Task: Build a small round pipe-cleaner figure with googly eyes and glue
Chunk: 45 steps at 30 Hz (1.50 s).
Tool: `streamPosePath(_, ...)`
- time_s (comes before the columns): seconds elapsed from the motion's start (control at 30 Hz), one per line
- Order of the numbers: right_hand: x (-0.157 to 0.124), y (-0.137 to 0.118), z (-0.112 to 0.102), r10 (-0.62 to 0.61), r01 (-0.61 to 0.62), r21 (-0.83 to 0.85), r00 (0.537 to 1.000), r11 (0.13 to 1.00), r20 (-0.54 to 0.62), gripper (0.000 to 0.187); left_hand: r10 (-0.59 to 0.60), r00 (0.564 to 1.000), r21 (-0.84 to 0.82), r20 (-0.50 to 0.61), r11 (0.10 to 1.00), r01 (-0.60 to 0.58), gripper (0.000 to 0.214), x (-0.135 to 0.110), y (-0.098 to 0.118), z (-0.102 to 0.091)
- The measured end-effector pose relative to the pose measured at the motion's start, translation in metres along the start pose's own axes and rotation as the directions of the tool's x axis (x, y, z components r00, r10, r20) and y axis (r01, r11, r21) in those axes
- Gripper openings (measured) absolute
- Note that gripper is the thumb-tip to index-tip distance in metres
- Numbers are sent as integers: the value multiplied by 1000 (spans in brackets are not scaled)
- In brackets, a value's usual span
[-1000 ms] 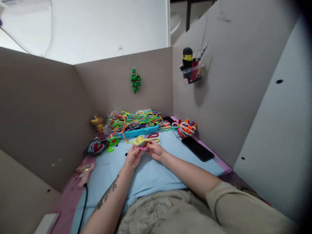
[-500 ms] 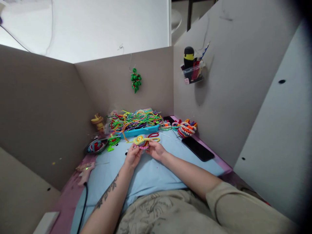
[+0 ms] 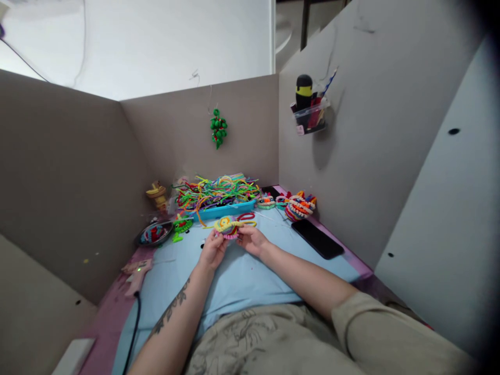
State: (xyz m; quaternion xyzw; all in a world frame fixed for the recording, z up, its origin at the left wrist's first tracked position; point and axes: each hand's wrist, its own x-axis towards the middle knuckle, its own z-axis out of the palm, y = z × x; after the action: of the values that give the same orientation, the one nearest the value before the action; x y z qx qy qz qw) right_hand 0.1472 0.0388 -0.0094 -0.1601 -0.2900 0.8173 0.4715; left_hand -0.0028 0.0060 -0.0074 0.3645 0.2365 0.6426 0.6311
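Note:
Between both hands is a small pipe-cleaner figure (image 3: 224,225), yellow on top with an orange ring and a pink lower edge. My left hand (image 3: 213,249) grips its left lower side, fingers closed. On the other side my right hand (image 3: 252,239) pinches its right end, where a yellow pipe cleaner sticks out past the fingers. Just behind it lies a dark red pipe-cleaner loop (image 3: 247,216). The fingertips are partly hidden behind the figure.
Behind the hands stands a blue tray (image 3: 222,210) heaped with pipe cleaners. To the right are finished colourful figures (image 3: 300,206) and a black phone (image 3: 318,239). At left are a dark bowl (image 3: 167,234), a green figure (image 3: 182,224) and a corded pink glue gun (image 3: 137,278).
Almost nothing differs. Both hands keep hold of the figure in the same place; the view has shifted very slightly.

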Motion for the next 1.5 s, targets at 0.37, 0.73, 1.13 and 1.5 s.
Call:
streamPosePath(0.37,2,5,0,-42,42,-88,999,995,0,19,-4,1000,14,-18,1000,4,41,-1,0,1)
streamPosePath(0.73,4,0,-4,-3,1,-38,999,999,-45,16,-3,1000,8,-14,1000,3,39,-1,1,1)
streamPosePath(1.13,0,-5,-5,124,-122,-27,989,992,77,30,14,997,-34,-70,999,-17,35,2,2,-3)
streamPosePath(1.5,0,0,0,15,-17,-89,1000,996,-20,27,-35,999,2,-15,999,35,42,-2,1,4)
